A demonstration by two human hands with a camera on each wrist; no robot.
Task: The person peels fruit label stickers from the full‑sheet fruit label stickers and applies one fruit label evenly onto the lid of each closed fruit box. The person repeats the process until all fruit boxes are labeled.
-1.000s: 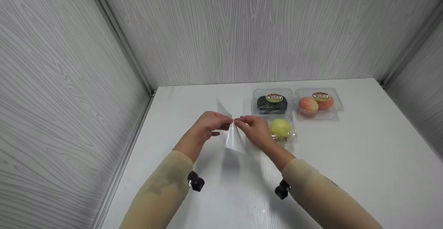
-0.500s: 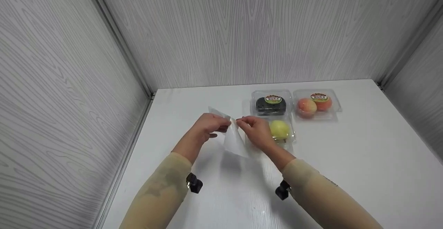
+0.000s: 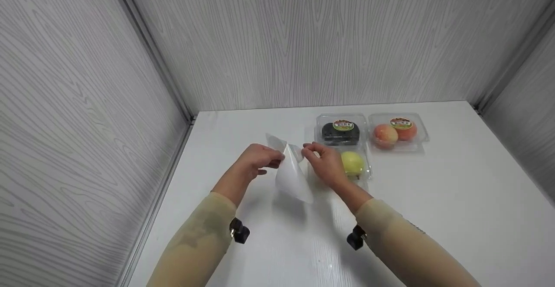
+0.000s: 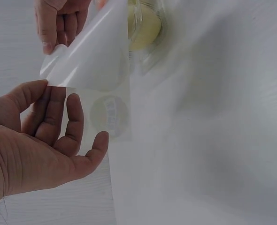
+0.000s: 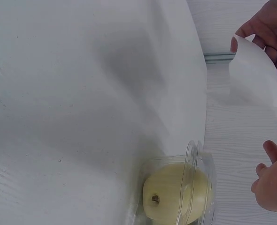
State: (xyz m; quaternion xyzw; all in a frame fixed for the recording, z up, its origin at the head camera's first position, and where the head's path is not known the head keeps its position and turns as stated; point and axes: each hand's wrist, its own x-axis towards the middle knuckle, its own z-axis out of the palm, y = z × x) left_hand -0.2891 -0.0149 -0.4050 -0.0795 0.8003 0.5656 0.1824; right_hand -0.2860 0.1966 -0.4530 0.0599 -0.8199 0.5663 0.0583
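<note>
In the head view my left hand (image 3: 260, 156) pinches a curled, glossy sticker sheet (image 3: 292, 181) at its edge, between thumb and fingers. On the sheet's underside a round label (image 4: 109, 116) shows faintly in the left wrist view. My right hand (image 3: 325, 160) pinches a rounded, pale flap (image 3: 297, 152), apparently a sticker, that stretches between both hands from the sheet. Close beside the right hand is a clear box with a yellow-green pear (image 5: 166, 193), partly covered by that hand in the head view.
Behind the right hand stands a clear box holding a dark item (image 3: 340, 134) with a round label. To its right, another labelled box (image 3: 420, 141) holds two peach-coloured fruits (image 3: 385, 135). Wood-grain panels enclose the white table (image 3: 455, 191) at the back and sides.
My hands have moved apart, the left one going slightly left and the right one slightly right. The sheet has turned and curled more, and the pale flap now shows between them.
</note>
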